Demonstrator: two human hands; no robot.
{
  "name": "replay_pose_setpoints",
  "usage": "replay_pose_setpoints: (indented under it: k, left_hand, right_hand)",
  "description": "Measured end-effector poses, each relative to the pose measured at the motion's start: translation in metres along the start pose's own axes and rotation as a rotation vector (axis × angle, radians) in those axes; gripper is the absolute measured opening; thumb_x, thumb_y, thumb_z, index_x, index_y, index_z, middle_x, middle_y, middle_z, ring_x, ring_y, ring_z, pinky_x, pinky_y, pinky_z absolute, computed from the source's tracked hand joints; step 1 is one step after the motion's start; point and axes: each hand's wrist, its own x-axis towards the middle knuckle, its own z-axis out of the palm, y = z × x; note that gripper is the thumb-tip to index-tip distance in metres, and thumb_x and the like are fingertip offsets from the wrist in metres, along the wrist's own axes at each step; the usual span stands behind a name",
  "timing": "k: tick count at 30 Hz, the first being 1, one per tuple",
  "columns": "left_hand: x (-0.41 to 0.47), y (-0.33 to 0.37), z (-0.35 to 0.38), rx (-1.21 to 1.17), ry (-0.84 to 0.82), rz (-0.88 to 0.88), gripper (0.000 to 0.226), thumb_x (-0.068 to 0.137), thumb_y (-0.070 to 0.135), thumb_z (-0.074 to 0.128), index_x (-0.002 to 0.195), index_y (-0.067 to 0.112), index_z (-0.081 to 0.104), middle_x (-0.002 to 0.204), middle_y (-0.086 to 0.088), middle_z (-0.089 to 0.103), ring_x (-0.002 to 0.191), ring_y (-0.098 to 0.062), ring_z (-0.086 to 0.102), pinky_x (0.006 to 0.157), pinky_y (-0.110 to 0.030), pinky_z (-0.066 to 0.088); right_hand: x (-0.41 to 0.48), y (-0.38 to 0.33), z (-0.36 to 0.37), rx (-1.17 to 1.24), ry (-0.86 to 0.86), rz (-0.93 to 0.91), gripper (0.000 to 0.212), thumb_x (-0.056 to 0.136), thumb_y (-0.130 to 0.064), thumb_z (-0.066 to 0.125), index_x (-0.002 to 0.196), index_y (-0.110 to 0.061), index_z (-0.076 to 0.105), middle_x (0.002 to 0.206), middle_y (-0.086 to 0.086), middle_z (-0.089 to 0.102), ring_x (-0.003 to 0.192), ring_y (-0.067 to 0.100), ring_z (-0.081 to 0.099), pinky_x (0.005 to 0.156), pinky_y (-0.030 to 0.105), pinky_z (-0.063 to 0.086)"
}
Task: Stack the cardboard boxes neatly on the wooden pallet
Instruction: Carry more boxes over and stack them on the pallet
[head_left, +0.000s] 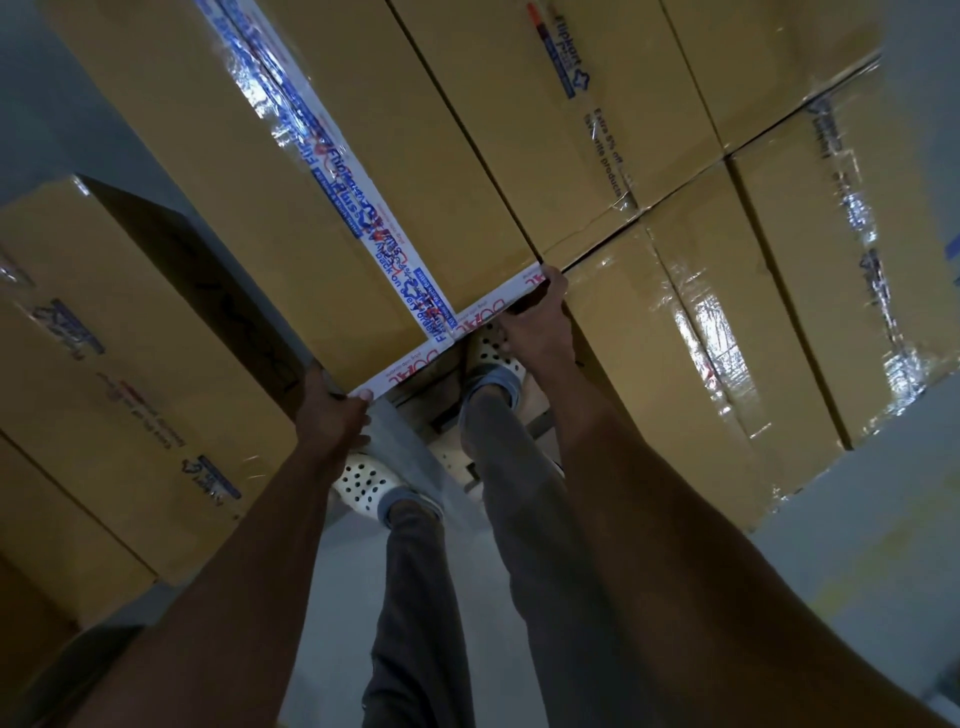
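- The big cardboard box (415, 208) is up in the air, in front of the person, right beside the stacked boxes (727, 312); its long side looks to be touching or almost touching them; white tape with writing runs down its top.
- A bit of what looks like the wooden pallet (436, 402) peeks out under the box, close to the white shoes (363, 483).
- I think the job now is to put this box down next to the stack; to do it well, line its edge up with the boxes beside it, lower it flat, and leave no gap; mind the toes, because one foot is right under the box.
- The left hand (332, 410) has its grip wrapped round the near left corner, thumb up on the tape.
- The right hand (540, 317) has its grip curled round the near right corner; the fingers go under, so I cannot see them all.
- More boxes (104, 364) stand off to the left; the grey floor (857, 493) is around it all.
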Motion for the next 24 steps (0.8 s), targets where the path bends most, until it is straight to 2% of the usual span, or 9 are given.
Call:
replay_pose_setpoints:
  k: [3,7,8,10,11,13,16,20,24]
  left_hand:
    - [-0.001,0.0,0.001,-0.013,-0.022,0.003,0.063,0.097,0.01,0.066,0.148,0.023,0.033,0.107,-0.017,0.059,0.064,-0.02,0.055,0.056,-0.03,0.047]
    - [-0.002,0.0,0.005,-0.043,-0.016,0.006,0.063,0.098,0.013,0.065,0.15,0.028,0.031,0.118,-0.017,0.06,0.076,-0.027,0.06,0.058,-0.035,0.053]
    - [-0.001,-0.002,0.006,-0.047,-0.016,0.015,0.063,0.099,0.014,0.064,0.15,0.029,0.031,0.118,-0.016,0.06,0.078,-0.028,0.061,0.06,-0.036,0.053]
    - [-0.001,-0.004,0.008,-0.041,0.004,0.026,0.061,0.099,0.013,0.063,0.15,0.029,0.034,0.118,-0.017,0.062,0.077,-0.028,0.062,0.06,-0.035,0.053]
    - [-0.001,-0.005,0.009,-0.04,0.017,0.026,0.06,0.099,0.012,0.062,0.15,0.028,0.034,0.117,-0.018,0.063,0.077,-0.028,0.062,0.059,-0.034,0.053]
    - [0.001,-0.007,0.011,-0.033,0.034,0.03,0.059,0.1,0.011,0.06,0.151,0.026,0.034,0.116,-0.02,0.064,0.077,-0.028,0.063,0.059,-0.034,0.053]
    - [-0.001,-0.006,0.014,-0.019,0.022,0.024,0.064,0.1,0.012,0.061,0.154,0.026,0.03,0.115,-0.017,0.062,0.08,-0.03,0.064,0.065,-0.037,0.054]
    - [-0.003,-0.001,0.018,-0.026,0.011,-0.037,0.079,0.102,0.012,0.061,0.162,0.033,0.014,0.118,-0.006,0.051,0.094,-0.033,0.065,0.074,-0.042,0.056]
    - [-0.001,-0.003,0.02,-0.035,0.034,-0.037,0.077,0.101,0.011,0.061,0.161,0.032,0.017,0.116,-0.012,0.056,0.094,-0.033,0.064,0.074,-0.042,0.056]
  right_hand:
    - [0.009,0.008,0.001,0.061,-0.015,0.021,0.087,0.065,-0.045,0.064,0.135,-0.057,0.014,0.104,0.013,0.07,0.094,0.037,0.071,0.082,0.059,0.059]
    - [-0.023,-0.005,0.002,0.109,-0.06,-0.006,0.101,0.083,-0.027,0.072,0.153,-0.043,0.001,0.09,0.001,0.063,0.095,0.028,0.068,0.09,0.05,0.056]
    - [-0.028,-0.002,0.006,0.151,-0.078,-0.032,0.11,0.082,-0.024,0.075,0.156,-0.039,-0.005,0.095,-0.002,0.063,0.1,0.025,0.066,0.094,0.05,0.054]
    - [-0.042,0.005,0.019,0.214,-0.095,-0.025,0.127,0.074,-0.028,0.083,0.159,-0.036,-0.011,0.129,0.005,0.062,0.123,0.025,0.06,0.104,0.053,0.049]
    - [-0.05,0.006,0.023,0.241,-0.124,-0.011,0.128,0.075,-0.026,0.084,0.161,-0.033,-0.01,0.15,0.008,0.049,0.136,0.026,0.05,0.108,0.055,0.045]
    - [-0.059,0.002,0.027,0.259,-0.174,0.024,0.115,0.086,-0.017,0.08,0.163,-0.03,-0.004,0.168,0.006,0.019,0.145,0.028,0.036,0.11,0.057,0.044]
    - [-0.053,0.004,0.031,0.347,-0.203,0.058,0.107,0.091,-0.015,0.075,0.162,-0.035,-0.003,0.17,0.003,0.009,0.14,0.03,0.042,0.103,0.057,0.05]
    - [-0.046,0.005,0.031,0.285,-0.196,0.02,0.114,0.082,-0.03,0.08,0.159,-0.045,-0.003,0.169,0.0,0.016,0.149,0.032,0.032,0.109,0.065,0.04]
    - [-0.042,0.007,0.028,0.205,-0.148,0.014,0.109,0.085,-0.037,0.078,0.162,-0.037,0.001,0.169,0.003,0.017,0.15,0.032,0.03,0.112,0.062,0.039]
